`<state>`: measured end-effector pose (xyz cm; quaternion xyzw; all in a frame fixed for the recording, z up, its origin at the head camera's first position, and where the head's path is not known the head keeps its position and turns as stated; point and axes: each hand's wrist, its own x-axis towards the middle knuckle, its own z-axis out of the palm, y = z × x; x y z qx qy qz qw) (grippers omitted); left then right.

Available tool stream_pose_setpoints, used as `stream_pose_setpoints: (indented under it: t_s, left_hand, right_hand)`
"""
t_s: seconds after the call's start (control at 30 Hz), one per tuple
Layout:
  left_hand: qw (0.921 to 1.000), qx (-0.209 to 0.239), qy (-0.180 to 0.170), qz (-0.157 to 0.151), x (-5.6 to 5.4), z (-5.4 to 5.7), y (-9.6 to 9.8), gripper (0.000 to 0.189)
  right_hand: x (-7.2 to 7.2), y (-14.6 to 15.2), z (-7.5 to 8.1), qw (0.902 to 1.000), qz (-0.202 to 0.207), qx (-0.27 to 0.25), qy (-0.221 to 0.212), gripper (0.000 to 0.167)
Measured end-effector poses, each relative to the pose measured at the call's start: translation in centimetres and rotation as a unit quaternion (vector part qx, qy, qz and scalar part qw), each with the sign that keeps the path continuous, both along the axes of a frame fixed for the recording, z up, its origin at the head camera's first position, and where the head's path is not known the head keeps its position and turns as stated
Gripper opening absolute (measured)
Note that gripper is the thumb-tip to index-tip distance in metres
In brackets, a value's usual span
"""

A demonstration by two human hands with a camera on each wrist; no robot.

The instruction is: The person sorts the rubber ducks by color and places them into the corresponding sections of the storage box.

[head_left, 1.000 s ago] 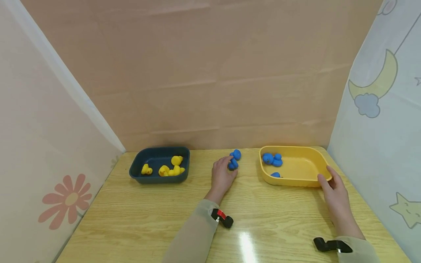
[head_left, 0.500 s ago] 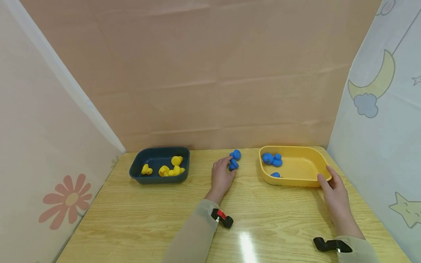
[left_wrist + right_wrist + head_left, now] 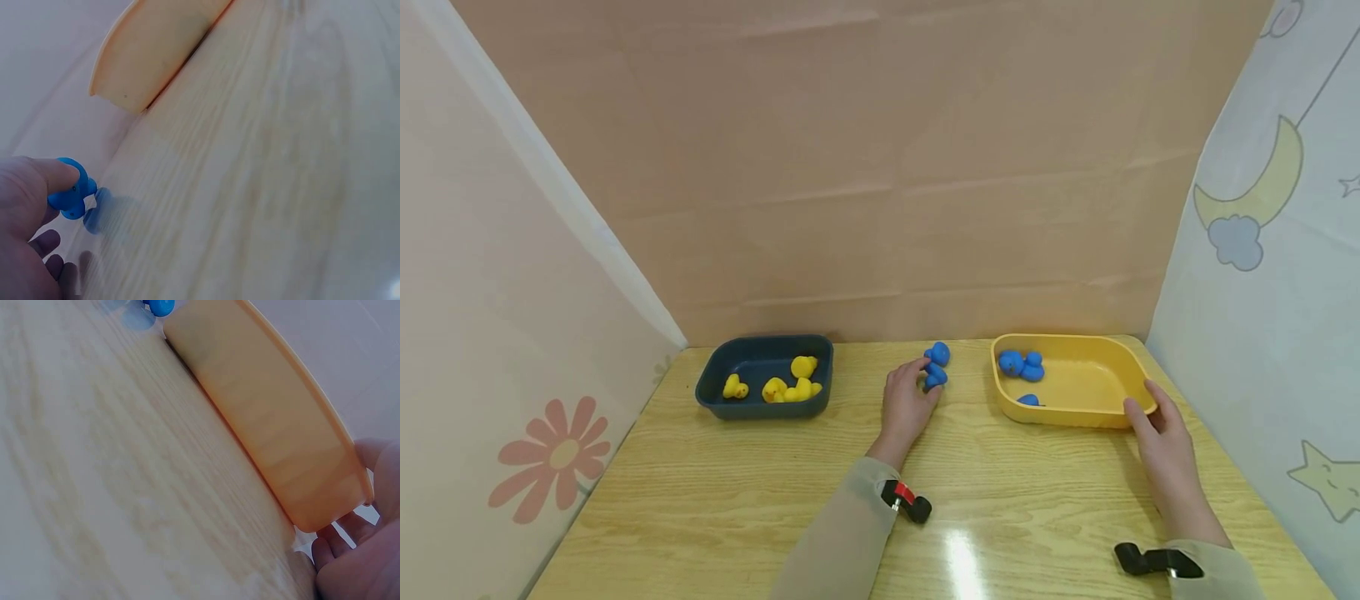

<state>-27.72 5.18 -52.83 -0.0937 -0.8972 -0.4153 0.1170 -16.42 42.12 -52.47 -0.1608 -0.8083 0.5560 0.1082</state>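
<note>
Near the table's back, my left hand pinches a small blue rubber duck between thumb and fingers. In the left wrist view this duck shows at the thumb tip, its blue reflection on the tabletop beside it. Right behind it is a second blue duck, partly covered in the head view. My right hand grips the front right corner of a yellow tray, thumb at the rim and fingers around the outside. Several blue ducks lie at the tray's left end.
To the left stands a dark blue tray with several yellow ducks in it. Brown paper hangs behind the wooden table. Patterned sheets stand along both sides, with a moon printed on the right one.
The blue duck in my left fingers has shifted very slightly to the right and turned a little. My right hand and both trays have stayed in place.
</note>
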Motion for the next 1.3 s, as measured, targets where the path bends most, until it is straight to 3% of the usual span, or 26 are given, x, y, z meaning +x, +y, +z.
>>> stream_pose_setpoints:
  t_s: [0.3,0.57,0.8,1.0,1.3]
  left_hand:
    - [0.9994,0.028,0.017,-0.013,0.9,0.7,1.1,0.052]
    - [0.9975,0.032,0.048,-0.041,2.0,2.4,3.8,0.046]
    - [0.9943,-0.01,0.068,-0.081,3.1,3.6,6.7,0.049]
    - [0.9905,-0.038,0.077,-0.108,3.4,3.5,8.7,0.052]
    - [0.9862,-0.085,0.088,-0.111,3.6,3.3,11.0,0.049]
  right_hand:
    - [0.1,0.0,0.2,1.0,0.001,-0.008,-0.005,0.081]
    - [0.0,0.1,0.1,1.0,0.002,-0.001,0.0,0.081]
    - [-0.1,0.2,0.0,1.0,-0.004,-0.003,0.004,0.081]
    - [-0.1,0.1,0.0,0.9999,-0.002,-0.011,-0.004,0.082]
    - [-0.2,0.1,0.0,0.9997,0.003,-0.019,-0.013,0.083]
